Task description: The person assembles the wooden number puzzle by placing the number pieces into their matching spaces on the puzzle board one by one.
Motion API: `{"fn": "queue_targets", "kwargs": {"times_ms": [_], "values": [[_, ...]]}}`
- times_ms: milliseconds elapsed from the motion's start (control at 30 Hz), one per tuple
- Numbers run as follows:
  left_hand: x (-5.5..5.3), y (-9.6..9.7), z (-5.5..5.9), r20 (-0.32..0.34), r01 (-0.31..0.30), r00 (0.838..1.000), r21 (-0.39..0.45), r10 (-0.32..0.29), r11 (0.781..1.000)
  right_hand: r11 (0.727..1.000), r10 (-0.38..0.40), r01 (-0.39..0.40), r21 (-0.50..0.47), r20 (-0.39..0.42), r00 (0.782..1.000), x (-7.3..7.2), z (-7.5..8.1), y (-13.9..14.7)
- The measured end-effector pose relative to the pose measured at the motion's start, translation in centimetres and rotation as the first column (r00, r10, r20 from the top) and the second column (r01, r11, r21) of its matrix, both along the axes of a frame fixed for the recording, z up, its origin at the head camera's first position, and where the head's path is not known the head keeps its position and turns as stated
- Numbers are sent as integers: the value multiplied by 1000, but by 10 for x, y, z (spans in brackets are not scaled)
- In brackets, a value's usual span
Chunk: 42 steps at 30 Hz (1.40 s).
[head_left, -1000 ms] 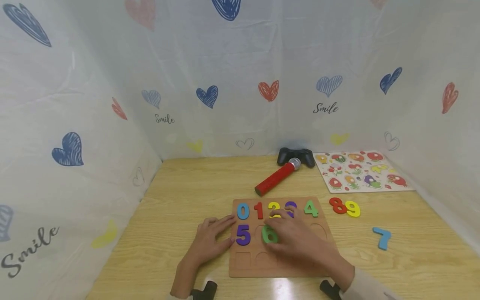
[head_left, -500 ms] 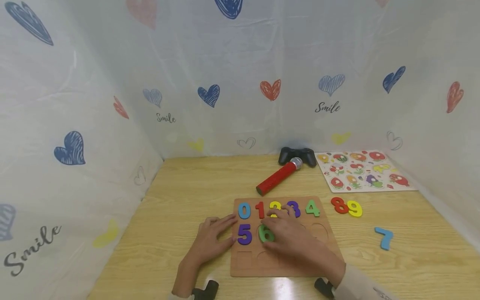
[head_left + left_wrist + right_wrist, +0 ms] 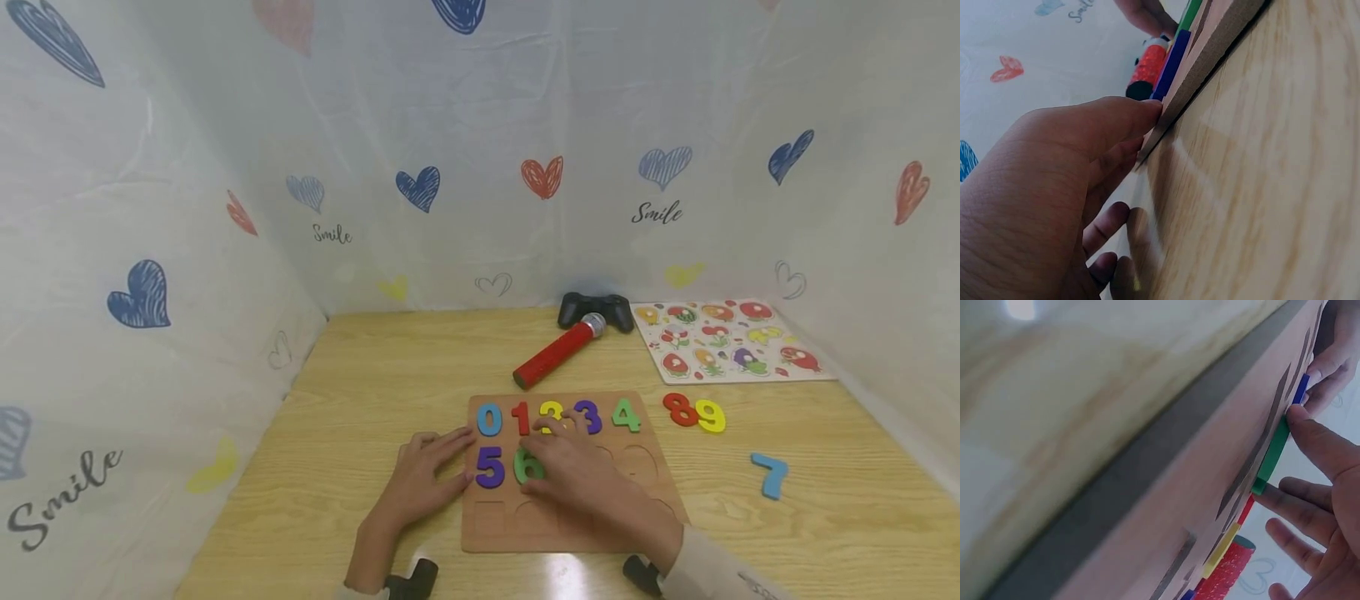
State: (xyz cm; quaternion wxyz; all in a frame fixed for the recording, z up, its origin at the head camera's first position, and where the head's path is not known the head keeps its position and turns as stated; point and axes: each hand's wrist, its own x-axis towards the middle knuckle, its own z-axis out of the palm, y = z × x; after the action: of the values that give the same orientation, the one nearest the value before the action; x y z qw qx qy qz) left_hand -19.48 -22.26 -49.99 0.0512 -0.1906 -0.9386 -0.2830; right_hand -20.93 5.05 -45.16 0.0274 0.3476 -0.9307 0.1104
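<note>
A wooden number puzzle board (image 3: 570,537) lies on the table with several digits in its recesses. My left hand (image 3: 423,479) rests beside it, thumb and fingertips touching its left edge, close to the purple 5 (image 3: 490,467). My right hand (image 3: 581,467) reaches over the board and pinches the green number 6 (image 3: 528,467) between thumb and a finger. In the right wrist view the green 6 (image 3: 1271,456) lies close over the board, thumb at one end and fingertip at the other. The right hand partly covers the yellow 2 (image 3: 551,410) and the purple 3 (image 3: 590,417).
Loose on the right are a red 8 (image 3: 679,409), a yellow 9 (image 3: 710,416) and a blue 7 (image 3: 771,476). Behind the board lie a red microphone (image 3: 553,357), a black game controller (image 3: 596,312) and a fruit puzzle board (image 3: 731,377). A heart-patterned curtain (image 3: 480,250) surrounds the table.
My right hand has shifted left with the green 6, bringing it nearer the purple 5. My left hand stays at the board's edge.
</note>
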Motion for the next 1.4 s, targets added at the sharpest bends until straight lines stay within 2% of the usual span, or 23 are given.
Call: {"fn": "queue_targets", "kwargs": {"times_ms": [400, 567, 667, 700, 800, 900, 1000, 1100, 1267, 1400], "values": [[-4, 6, 2, -1, 17, 1000, -4, -17, 1000, 997, -69, 68, -27, -18, 997, 3, -2, 9], [-5, 8, 2, -5, 16, 1000, -6, -16, 1000, 991, -122, 124, -45, 52, 991, 5, 4, 12], [-4, 8, 2, 0, 19, 1000, -2, -19, 1000, 990, -117, 123, -70, 81, 990, 6, 7, 19], [-4, 8, 2, 0, 20, 1000, -2, -20, 1000, 991, -107, 112, -76, 72, 992, 7, 7, 22], [-4, 8, 2, 2, 22, 1000, 0, -22, 1000, 995, -47, 45, -83, -22, 999, 7, 7, 33], [-3, 8, 2, 2, 19, 1000, -6, -19, 1000, 994, -8, -2, -107, -91, 996, 8, 5, 45], [-3, 7, 2, 15, 11, 1000, -7, -11, 1000, 989, -7, -3, -151, -67, 998, 11, 5, 56], [-2, 5, 1, 27, 5, 1000, -8, -5, 1000, 987, -39, 28, -158, -62, 997, 13, 4, 67], [-2, 3, -1, 5, 1, 1000, -3, -1, 1000, 987, -61, 46, -151, -96, 993, 15, 1, 82], [-2, 3, -3, -6, -4, 1000, -3, 4, 1000, 985, -64, 49, -165, -83, 995, 18, 2, 92]]}}
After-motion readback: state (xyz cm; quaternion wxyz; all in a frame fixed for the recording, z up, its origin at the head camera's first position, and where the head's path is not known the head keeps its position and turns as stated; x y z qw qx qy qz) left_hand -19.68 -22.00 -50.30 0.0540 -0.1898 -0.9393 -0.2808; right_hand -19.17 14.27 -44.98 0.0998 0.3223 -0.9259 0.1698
